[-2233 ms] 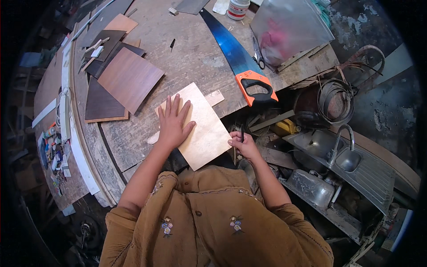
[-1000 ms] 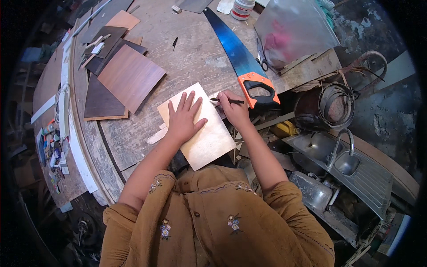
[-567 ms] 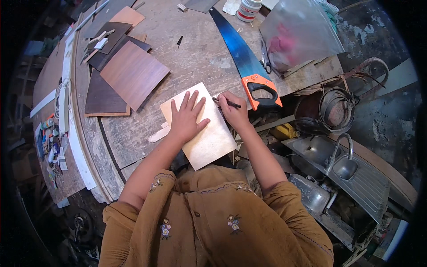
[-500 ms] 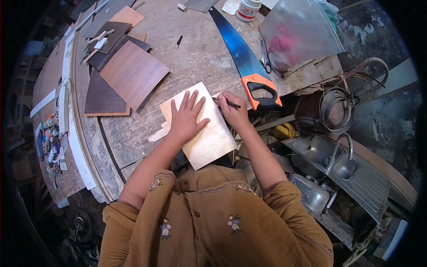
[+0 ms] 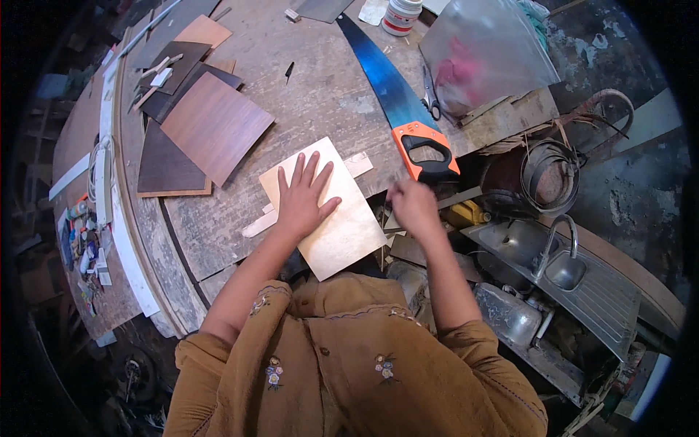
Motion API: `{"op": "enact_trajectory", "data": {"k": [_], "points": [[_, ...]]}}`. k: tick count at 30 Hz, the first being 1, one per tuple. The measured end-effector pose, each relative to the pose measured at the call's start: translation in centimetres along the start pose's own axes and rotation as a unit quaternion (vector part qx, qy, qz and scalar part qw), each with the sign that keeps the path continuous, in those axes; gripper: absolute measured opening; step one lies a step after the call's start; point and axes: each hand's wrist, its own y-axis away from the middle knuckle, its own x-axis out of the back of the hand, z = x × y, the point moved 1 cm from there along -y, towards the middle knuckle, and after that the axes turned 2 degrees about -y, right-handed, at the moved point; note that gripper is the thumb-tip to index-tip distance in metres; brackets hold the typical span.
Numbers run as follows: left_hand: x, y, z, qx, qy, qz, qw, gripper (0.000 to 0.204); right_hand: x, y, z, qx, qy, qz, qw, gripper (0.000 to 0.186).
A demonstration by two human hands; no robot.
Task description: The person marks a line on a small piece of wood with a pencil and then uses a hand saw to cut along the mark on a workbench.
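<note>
roughly from biggest down: the round, scarred workbench (image 5: 313, 95) fills most of my view, with dark wood-veneer panels (image 5: 211, 127) stacked on its left part and a handsaw (image 5: 399, 102), blue blade and orange-black handle, lying diagonally at upper right. a steel sink (image 5: 582, 284) leans among the clutter off the bench to the right. the pale plywood sheet (image 5: 353, 226) sits at the near edge of the bench, one corner overhanging toward my chest. my left hand (image 5: 302, 197) lies flat on it, fingers spread, pressing rather than grasping. my right hand (image 5: 413, 207) is off the sheet, just beside its right edge and just below the saw handle; it is motion-blurred, so i cannot tell whether it is closed on a pencil or on nothing. i judge the step to be marking or readying the sheet while it is pinned. the next move calls for keeping the left palm firm so the overhanging sheet does not pivot, and bringing the right hand in cleanly to either the sheet edge or the saw handle.
</note>
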Motion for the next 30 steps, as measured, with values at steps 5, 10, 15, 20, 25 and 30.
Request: {"op": "enact_trajectory", "data": {"k": [5, 10, 15, 20, 25, 30], "points": [[0.5, -0.2, 0.1, 0.003, 0.003, -0.01, 1.0, 0.07, -5.3, 3.3, 2.9, -0.156, -0.045, -0.115, 0.98, 0.027], [2.0, 1.2, -2.0, 0.061, 0.048, 0.039, 0.996, 0.059, -4.8, 2.3, 4.6, -0.083, -0.402, -0.178, 0.894, 0.025], [4.3, 6.8, -8.2, 0.139, 0.121, 0.195, 0.963, 0.054, -1.5, -3.2, 4.9, -0.085, -0.473, -0.041, 0.876, 0.018], [4.0, 11.6, -9.4, 0.174, 0.069, 0.155, 0.97, 0.051, 1.0, -11.2, -1.6, -0.081, -0.525, -0.034, 0.847, 0.012], [4.0, 12.5, -7.9, 0.174, 0.067, 0.129, 0.974, 0.06, 0.7, -17.1, -7.0, 0.011, -0.42, 0.032, 0.907, 0.037], [3.4, 12.6, -7.5, 0.179, 0.078, 0.121, 0.973, 0.052, -1.4, -16.8, -5.5, 0.131, -0.313, 0.067, 0.938, 0.027]]}}
